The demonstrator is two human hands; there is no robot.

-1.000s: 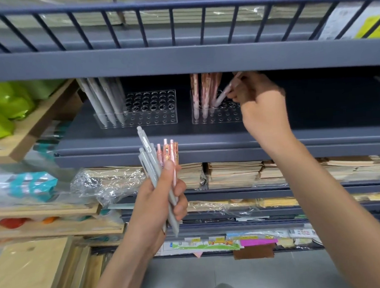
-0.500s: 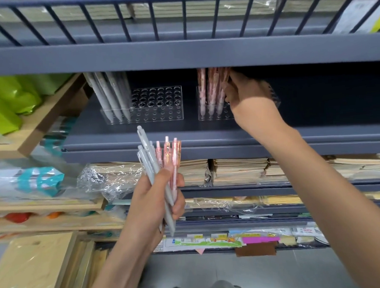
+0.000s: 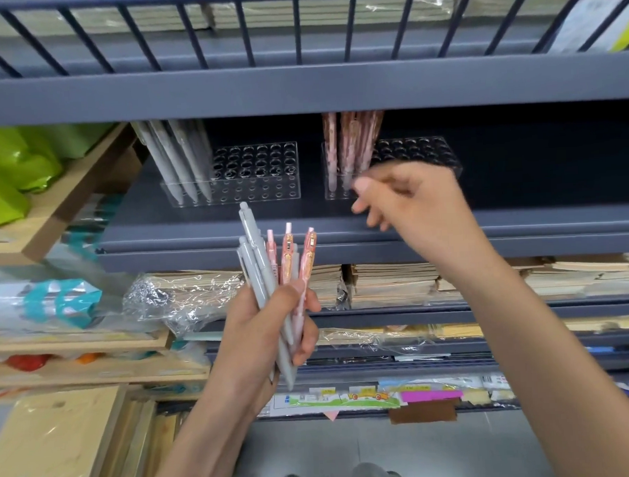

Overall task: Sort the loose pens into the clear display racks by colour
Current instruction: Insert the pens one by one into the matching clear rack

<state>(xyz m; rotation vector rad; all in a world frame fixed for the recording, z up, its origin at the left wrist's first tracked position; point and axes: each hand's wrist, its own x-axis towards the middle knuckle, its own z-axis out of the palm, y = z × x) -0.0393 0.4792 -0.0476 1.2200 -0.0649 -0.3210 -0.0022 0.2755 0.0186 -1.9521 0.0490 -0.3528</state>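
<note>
My left hand (image 3: pixel 263 334) grips a bundle of loose pens (image 3: pixel 271 272), several grey ones on the left and three pink ones on the right, tips pointing up. Two clear display racks stand on the dark grey shelf. The left rack (image 3: pixel 256 176) holds several grey pens (image 3: pixel 174 161) at its left end. The right rack (image 3: pixel 417 151) holds several pink pens (image 3: pixel 352 143) at its left end. My right hand (image 3: pixel 412 201) hovers in front of the right rack, holding nothing, its fingers loosely curled and apart.
A grey shelf beam (image 3: pixel 306 89) with a railing runs overhead, hiding the pens' tops. Below lie stacked notebooks (image 3: pixel 390 285) and crinkled plastic wrap (image 3: pixel 171 298). Wooden shelving (image 3: pixel 70 198) with green bags (image 3: pixel 11 168) stands at the left.
My right hand put a pink pen into the right rack, let it go and drew back towards me, down from the rack. My left hand kept its bundle.
</note>
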